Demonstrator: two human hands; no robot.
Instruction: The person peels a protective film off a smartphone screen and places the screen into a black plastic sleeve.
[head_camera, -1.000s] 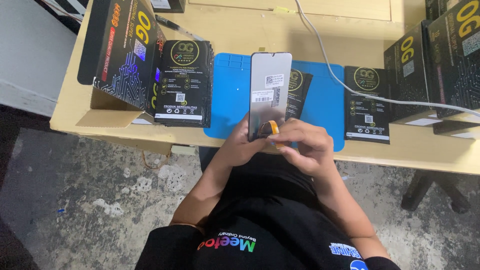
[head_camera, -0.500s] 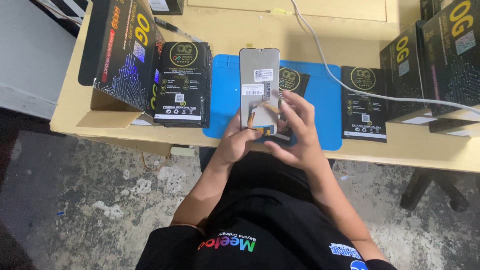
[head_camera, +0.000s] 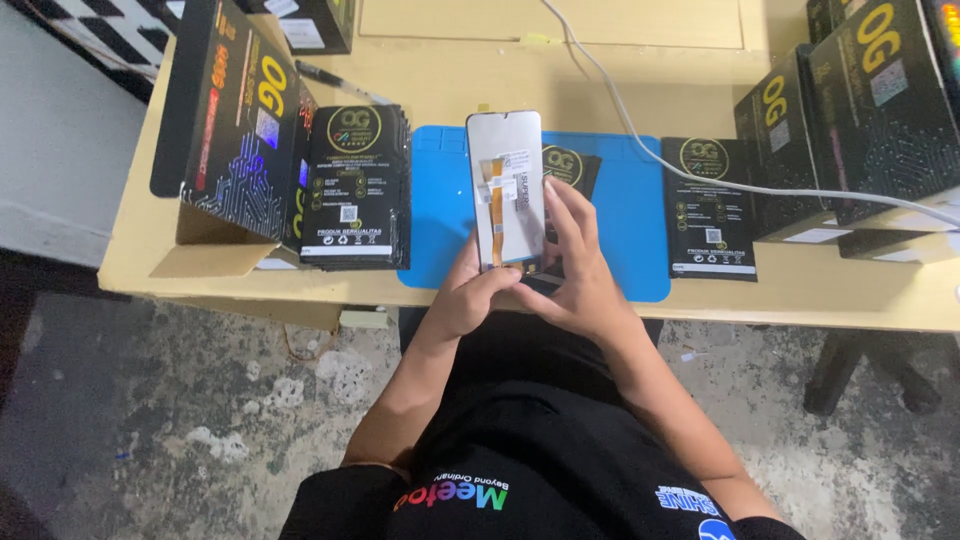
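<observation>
We have the phone screen panel (head_camera: 506, 190) in both hands, held back side up over the near edge of the blue mat (head_camera: 620, 220), which lies at the middle of the table (head_camera: 440, 80) and reaches almost to its near edge. Panel is a long rounded rectangle, grey-white back, small notch at the far end, white stickers near the middle, orange flex ribbon running down the back toward the near end. Left hand (head_camera: 470, 295) pinches the near end, thumb on top by the ribbon, fingers curled under. Right hand (head_camera: 575, 270) cups the right edge, fingers stretched along it, thumb near the bottom corner. Our read: gripping by the edges and the near end keeps the fingers off most of the back, and keeps the ribbon side facing up where we can see it. A flat black packet (head_camera: 570, 165) lies on the mat just behind the panel, partly hidden. Stack of black packets (head_camera: 355, 190) sits left of the mat, with an open black carton (head_camera: 235, 130) beyond it at the left edge. One black packet (head_camera: 708, 205) lies right of the mat, black boxes (head_camera: 860, 110) stacked at the far right corner. A white cable (head_camera: 640, 140) runs across the table from the far edge to the right side.
</observation>
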